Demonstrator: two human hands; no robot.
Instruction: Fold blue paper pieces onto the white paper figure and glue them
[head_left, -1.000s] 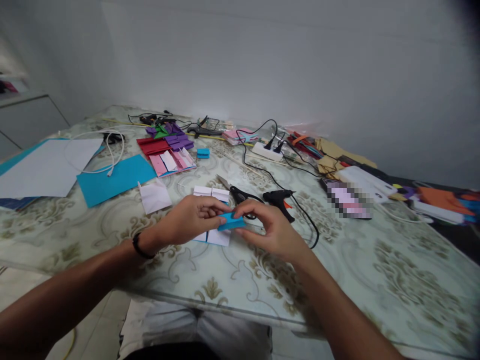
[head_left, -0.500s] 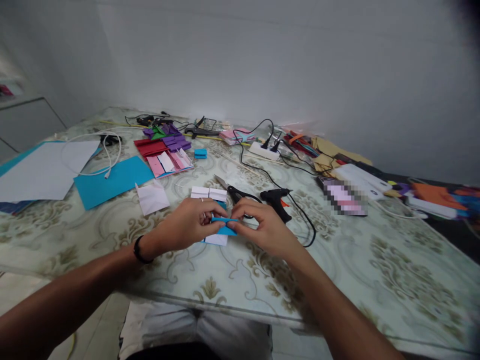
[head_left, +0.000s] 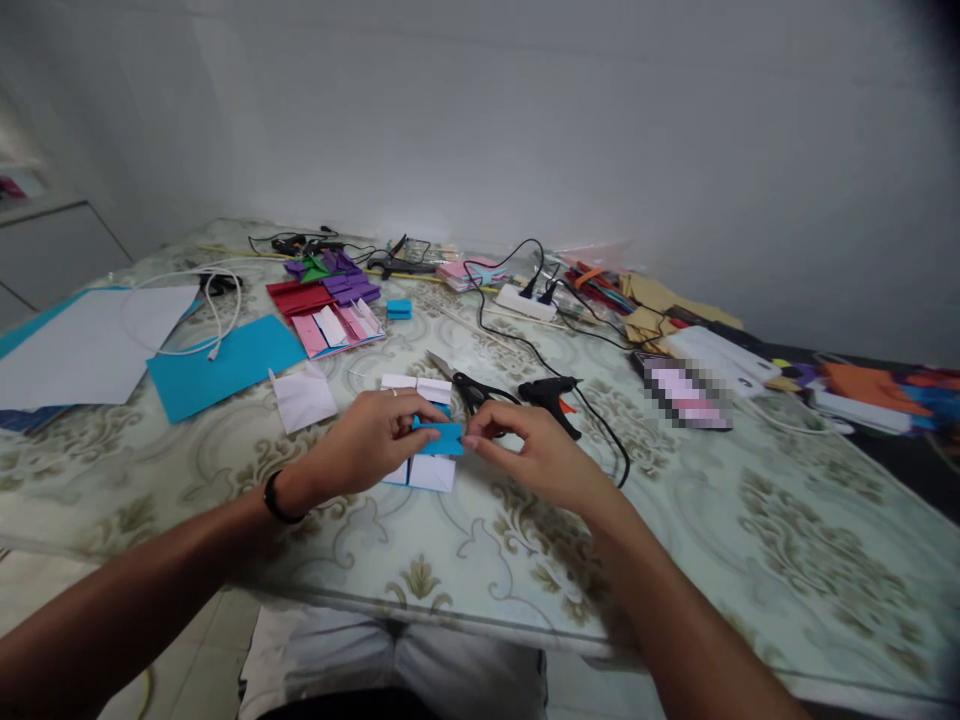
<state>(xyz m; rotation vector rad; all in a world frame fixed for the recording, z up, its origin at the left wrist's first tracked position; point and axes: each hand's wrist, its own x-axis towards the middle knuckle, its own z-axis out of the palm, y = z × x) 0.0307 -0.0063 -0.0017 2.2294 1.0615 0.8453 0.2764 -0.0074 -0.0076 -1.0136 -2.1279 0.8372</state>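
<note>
A small folded strip of blue paper is held up over the table in front of me. My left hand pinches its left end between thumb and fingers. At its right end, the thumb and forefinger of my right hand close on the edge. Beneath the strip lies a white-and-blue folded paper piece, partly covered by my left hand. Black-handled scissors rest just beyond my right fingers, and a black glue gun lies to their right.
Left of my hands are a white folded paper, a blue sheet and a white sheet. Pink folded papers and a small blue piece lie farther back. A power strip with black cords and a phone are to the right.
The blue strip has turned flatter, showing a broad face, and shifted slightly left. My right fingers have moved from its middle to its right end.
</note>
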